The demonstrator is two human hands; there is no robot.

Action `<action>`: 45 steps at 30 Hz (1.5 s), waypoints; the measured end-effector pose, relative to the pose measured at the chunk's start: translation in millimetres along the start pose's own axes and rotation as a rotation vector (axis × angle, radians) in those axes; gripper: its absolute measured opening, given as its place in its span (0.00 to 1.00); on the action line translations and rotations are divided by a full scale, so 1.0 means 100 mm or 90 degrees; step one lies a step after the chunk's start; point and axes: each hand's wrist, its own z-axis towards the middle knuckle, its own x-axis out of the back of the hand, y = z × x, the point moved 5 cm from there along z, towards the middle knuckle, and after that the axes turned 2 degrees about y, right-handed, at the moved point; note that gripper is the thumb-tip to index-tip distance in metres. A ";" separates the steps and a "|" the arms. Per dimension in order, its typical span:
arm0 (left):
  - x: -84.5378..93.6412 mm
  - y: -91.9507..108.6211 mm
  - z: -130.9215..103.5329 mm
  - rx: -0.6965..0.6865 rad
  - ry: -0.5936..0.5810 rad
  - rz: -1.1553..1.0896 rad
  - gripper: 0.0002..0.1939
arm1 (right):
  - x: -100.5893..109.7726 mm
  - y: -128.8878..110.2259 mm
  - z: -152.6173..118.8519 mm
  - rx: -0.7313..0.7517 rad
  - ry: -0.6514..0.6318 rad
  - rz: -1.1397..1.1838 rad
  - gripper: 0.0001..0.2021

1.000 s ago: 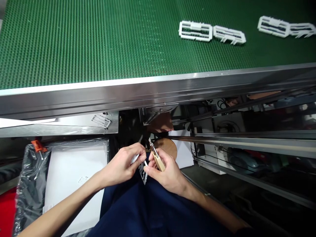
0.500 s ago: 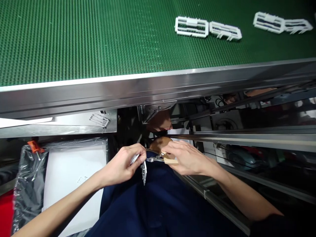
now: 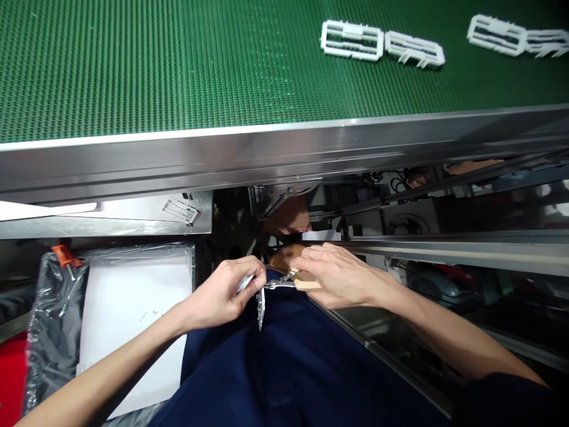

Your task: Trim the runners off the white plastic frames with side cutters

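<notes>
My left hand [image 3: 233, 290] pinches a white plastic frame part [image 3: 261, 311], which hangs down edge-on below the fingers; the rest of it is hidden in the hand. From the other side, my right hand [image 3: 338, 276] is wrapped round a pair of cutting pliers [image 3: 307, 285] with cream handles. Their metal jaws point left and meet the part by my left fingertips; whether they bite on it I cannot tell. More white frame parts [image 3: 352, 40] lie on the green conveyor belt [image 3: 178, 65], joined in pairs.
A metal rail [image 3: 267, 145] edges the belt. Below it, a metal shelf [image 3: 102, 227] bears a flat frame part [image 3: 180, 210]. At lower left stands a plastic-lined box [image 3: 53, 332] with a white sheet [image 3: 133, 296] and an orange-handled tool [image 3: 66, 256]. Metal bars [image 3: 466, 255] run at right.
The frame parts on the belt appear slightly farther right and higher in view. Both hands keep their holds; the pliers' handles seem a little wider apart.
</notes>
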 end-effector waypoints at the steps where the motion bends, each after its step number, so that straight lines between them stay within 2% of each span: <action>1: 0.00 0.00 0.00 0.001 -0.002 -0.001 0.09 | 0.01 0.00 0.00 0.002 -0.001 -0.001 0.12; 13: 0.00 0.01 0.03 -0.011 -0.017 0.014 0.08 | 0.07 -0.03 0.00 -0.006 -0.027 -0.017 0.14; 22: -0.02 0.01 0.02 -0.045 -0.026 0.040 0.06 | 0.05 -0.04 -0.02 -0.011 -0.009 -0.021 0.11; 26: -0.02 0.01 0.03 -0.051 -0.030 0.042 0.06 | 0.09 -0.08 0.00 -0.010 -0.038 -0.035 0.12; 33: -0.04 -0.02 0.00 -0.041 -0.032 0.025 0.06 | 0.16 -0.11 0.06 0.005 -0.079 -0.080 0.05; 37: -0.05 -0.04 -0.02 -0.034 -0.032 0.007 0.06 | 0.16 -0.10 0.11 0.026 -0.091 -0.084 0.04; 41: -0.04 -0.07 0.01 -0.011 -0.025 -0.012 0.07 | 0.13 -0.01 0.12 0.012 -0.078 -0.037 0.03; 45: -0.01 -0.12 0.03 0.020 -0.006 -0.032 0.07 | 0.01 0.14 0.07 -0.058 -0.064 0.127 0.02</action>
